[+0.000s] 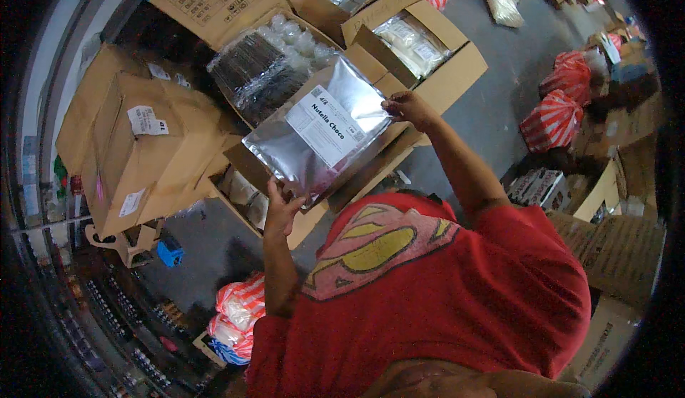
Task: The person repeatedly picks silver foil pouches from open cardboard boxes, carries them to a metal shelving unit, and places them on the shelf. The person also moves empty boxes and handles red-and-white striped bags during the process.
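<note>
A large flat silver foil pouch (299, 154) with a white printed label is held up in front of me by two of its edges. My left hand (282, 206) pinches its near lower corner, thumb on the face. My right hand (409, 109) grips the opposite edge between thumb and fingers. Beneath the pouch lies an open cardboard carton (369, 176), mostly hidden by it. Just beyond, another open carton holds dark stacked items (249, 66) in clear wrap beside clear plastic-wrapped bundles (299, 37).
A tall stack of brown cardboard boxes (176, 157) rises at the left. Open cartons with packed white bags (412, 47) stand at the far side. Red-and-white striped bags (554, 120) and more boxes (604, 248) sit on the right. Another striped bag (235, 312) lies low on the left.
</note>
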The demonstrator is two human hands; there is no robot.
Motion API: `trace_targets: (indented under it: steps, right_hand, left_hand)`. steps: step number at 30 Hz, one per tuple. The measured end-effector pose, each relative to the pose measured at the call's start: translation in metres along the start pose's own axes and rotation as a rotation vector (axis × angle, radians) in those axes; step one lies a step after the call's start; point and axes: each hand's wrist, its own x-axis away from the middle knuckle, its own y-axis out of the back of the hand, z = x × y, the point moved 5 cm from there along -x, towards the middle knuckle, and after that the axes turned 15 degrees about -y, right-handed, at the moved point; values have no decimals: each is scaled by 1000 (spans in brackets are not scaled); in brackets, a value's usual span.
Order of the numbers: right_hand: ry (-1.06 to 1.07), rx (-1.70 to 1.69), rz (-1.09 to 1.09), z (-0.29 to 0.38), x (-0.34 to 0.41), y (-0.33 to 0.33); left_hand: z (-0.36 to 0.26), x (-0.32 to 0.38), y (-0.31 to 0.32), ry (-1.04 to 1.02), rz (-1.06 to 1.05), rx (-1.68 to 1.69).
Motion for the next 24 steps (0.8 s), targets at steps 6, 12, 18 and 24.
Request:
trace_targets:
  steps: [6, 12, 18, 24]
  right_hand:
    - [-5, 93, -77, 3, 3, 4]
    - [-52, 90, -114, 5, 1, 5]
    - [20, 76, -34, 2, -12, 12]
    - [-40, 189, -43, 5, 1, 5]
  left_hand:
    - [13, 3, 8, 2, -2, -43]
    - [-20, 0, -4, -72, -68, -138]
    - [-114, -45, -59, -587, -93, -1197]
    - [-79, -94, -139, -656, 186, -1822]
